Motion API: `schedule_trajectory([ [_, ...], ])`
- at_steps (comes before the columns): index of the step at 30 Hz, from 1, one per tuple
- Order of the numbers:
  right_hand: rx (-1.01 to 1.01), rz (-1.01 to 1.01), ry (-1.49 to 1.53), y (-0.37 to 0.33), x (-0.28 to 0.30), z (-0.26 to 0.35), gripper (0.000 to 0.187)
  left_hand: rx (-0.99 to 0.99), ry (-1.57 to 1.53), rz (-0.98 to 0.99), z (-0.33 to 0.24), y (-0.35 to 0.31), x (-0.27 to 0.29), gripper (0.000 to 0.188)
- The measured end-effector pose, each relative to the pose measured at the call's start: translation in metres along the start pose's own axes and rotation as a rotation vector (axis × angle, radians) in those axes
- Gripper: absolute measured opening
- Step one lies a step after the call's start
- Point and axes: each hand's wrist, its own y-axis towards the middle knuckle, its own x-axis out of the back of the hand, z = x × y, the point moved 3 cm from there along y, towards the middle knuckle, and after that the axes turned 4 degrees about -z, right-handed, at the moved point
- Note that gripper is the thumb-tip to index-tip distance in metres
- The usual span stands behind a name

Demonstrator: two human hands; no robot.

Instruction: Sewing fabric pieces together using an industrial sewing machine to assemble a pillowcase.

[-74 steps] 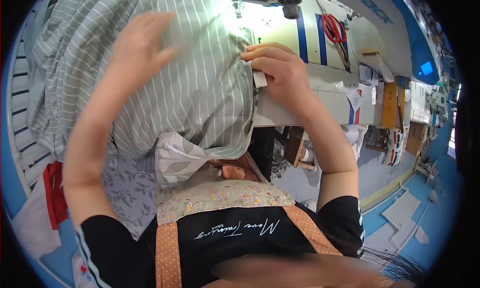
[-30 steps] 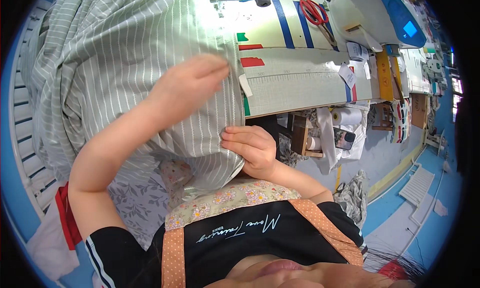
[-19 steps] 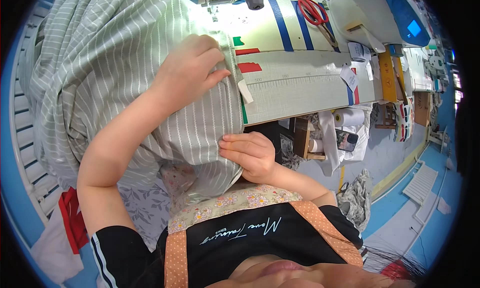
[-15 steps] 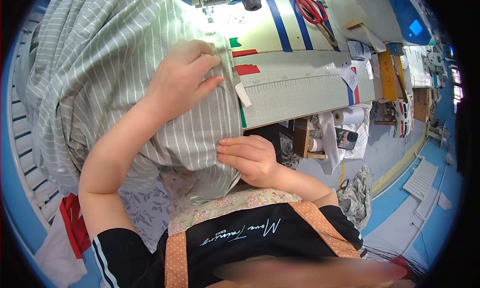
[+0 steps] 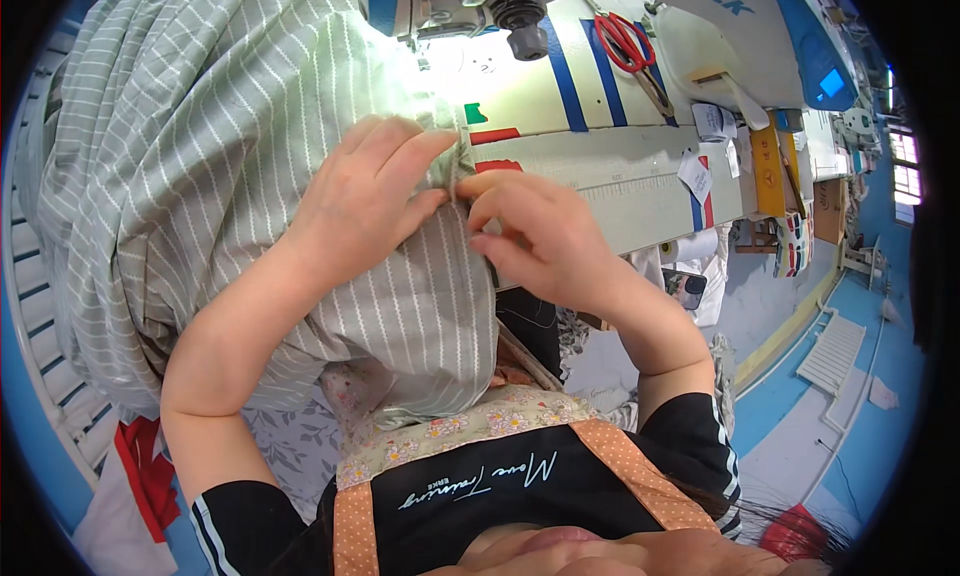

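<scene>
A large grey-green fabric with white stripes (image 5: 250,106) is heaped on the left and runs under the sewing machine's needle area (image 5: 425,51). My left hand (image 5: 365,191) lies on it near its right edge, fingers stretched and thumb held apart. At that same edge, just below the needle area, my right hand (image 5: 540,231) has its fingertips on the hem, with the other fingers curled. The two hands' fingertips are close together. What lies under the right fingertips is partly hidden.
Red-handled scissors (image 5: 625,44) lie on the machine bed, which carries blue tape strips (image 5: 565,76). A measuring scale (image 5: 610,188) runs along the table's front. To the right are a yellow box (image 5: 768,171), a white thread cone (image 5: 690,246) and a phone (image 5: 684,288).
My right hand has moved up along the fabric edge from near my lap to beside my left hand. The left hand has shifted slightly down. The view has tilted to show more of the machine.
</scene>
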Motion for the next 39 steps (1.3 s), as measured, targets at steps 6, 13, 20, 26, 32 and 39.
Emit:
schedule_trajectory([
  [6, 0.252, -0.077, -0.086, 0.000, -0.008, -0.002, 0.019, -0.065, -0.024, 0.044, 0.003, -0.002, -0.002, 0.034],
  [13, 0.137, -0.422, -0.671, 0.042, 0.077, -0.046, 0.025, -0.149, -0.009, -0.008, -0.002, -0.006, 0.001, 0.026],
  [20, -0.099, -0.325, -1.068, 0.081, 0.124, -0.133, 0.027, -0.338, -0.011, 0.026, -0.008, -0.002, 0.003, 0.025],
  [26, -0.158, -0.290, -1.118, 0.085, 0.118, -0.124, 0.030, -0.317, -0.045, 0.056, -0.008, -0.008, 0.003, 0.024],
  [32, 0.008, -0.355, -1.077, 0.065, 0.129, -0.130, 0.035, -0.276, -0.090, 0.090, -0.012, -0.006, 0.005, 0.024],
  [39, -0.002, -0.333, -0.910, 0.035, 0.103, -0.072, 0.035, -0.244, -0.044, 0.052, -0.012, -0.012, 0.002, 0.025],
])
